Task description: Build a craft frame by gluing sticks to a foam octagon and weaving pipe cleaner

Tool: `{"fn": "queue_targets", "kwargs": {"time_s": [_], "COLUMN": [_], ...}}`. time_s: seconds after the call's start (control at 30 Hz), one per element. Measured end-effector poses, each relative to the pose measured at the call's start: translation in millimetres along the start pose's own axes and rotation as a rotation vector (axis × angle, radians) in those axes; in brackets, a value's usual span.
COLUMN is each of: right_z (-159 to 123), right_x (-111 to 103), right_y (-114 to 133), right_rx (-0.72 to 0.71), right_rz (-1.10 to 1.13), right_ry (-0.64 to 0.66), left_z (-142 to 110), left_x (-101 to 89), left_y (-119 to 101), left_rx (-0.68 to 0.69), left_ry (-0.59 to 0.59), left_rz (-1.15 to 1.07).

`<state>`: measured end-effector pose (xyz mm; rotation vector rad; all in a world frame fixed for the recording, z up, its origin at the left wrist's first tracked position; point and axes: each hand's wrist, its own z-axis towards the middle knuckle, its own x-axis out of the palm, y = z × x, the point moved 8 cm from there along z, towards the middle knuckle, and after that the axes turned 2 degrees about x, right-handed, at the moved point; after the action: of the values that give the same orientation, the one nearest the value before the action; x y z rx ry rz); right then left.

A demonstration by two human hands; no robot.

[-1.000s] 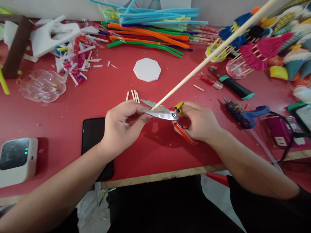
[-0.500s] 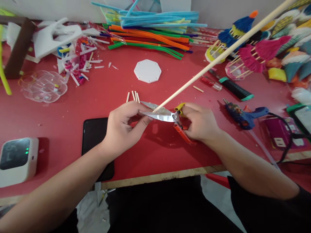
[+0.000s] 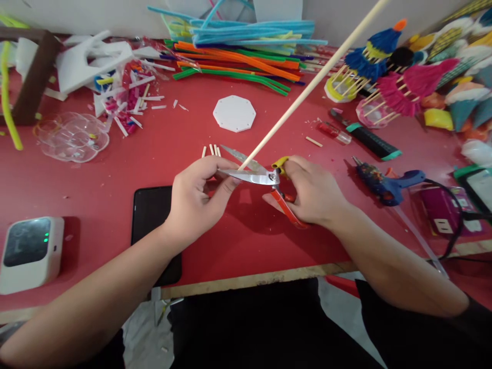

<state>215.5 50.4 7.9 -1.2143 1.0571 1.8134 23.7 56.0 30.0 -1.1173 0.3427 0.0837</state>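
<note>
My left hand [image 3: 198,197] is closed on the near end of a long wooden stick [image 3: 307,87] that slants up to the right and out of the top of the view. My right hand [image 3: 313,192] grips the yellow and red handles of a pair of shears [image 3: 255,174]. Their metal blades straddle the stick just right of my left fingers. Several short cut stick pieces [image 3: 212,150] lie on the red table [image 3: 161,154] behind my left hand.
A white octagonal plate [image 3: 234,113] lies beyond the hands, pipe cleaners [image 3: 238,56] behind it. A blue glue gun [image 3: 388,183], a cutter [image 3: 369,138] and tasselled crafts [image 3: 400,87] are at the right. A black phone [image 3: 151,215] and white device [image 3: 28,253] sit left.
The stick's far end has swung left and stands steeper. The shears' blades have opened a little wider around it. Both hands stay in place.
</note>
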Motion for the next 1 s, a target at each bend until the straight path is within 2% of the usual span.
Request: {"fn": "queue_targets", "kwargs": {"time_s": [0.13,0.27,0.37,0.5,0.67,0.77,0.87,1.0], "right_z": [3,2,1,0,0,-3,-4,-3], "right_x": [0,-1,-8,-9,0,3,-4,-12], "right_y": [4,-3,-21,-42,-46,-50,-46,-34], "right_rx": [-0.019,0.006,0.133,0.302,0.329,0.366,0.317,0.163], "right_rz": [-0.007,-0.006,-0.031,-0.136,-0.202,-0.14,-0.077,-0.015], "right_ry": [-0.017,-0.045,-0.09,-0.037,0.121,0.197,0.176,0.128], "left_z": [0,2,5,6,6,5,4,2], "left_x": [-1.1,-20.7,-28.6,-24.7,-16.6,-11.0,-4.1,5.9], "left_y": [2,15,20,17,16,11,3,-2], "left_rx": [0.002,-0.055,-0.067,-0.071,-0.104,-0.066,0.009,0.061], "left_ry": [-0.02,-0.21,-0.282,-0.252,-0.156,-0.083,-0.022,0.064], "left_rz": [0.038,-0.004,-0.014,-0.017,-0.004,0.121,0.301,0.422]}}
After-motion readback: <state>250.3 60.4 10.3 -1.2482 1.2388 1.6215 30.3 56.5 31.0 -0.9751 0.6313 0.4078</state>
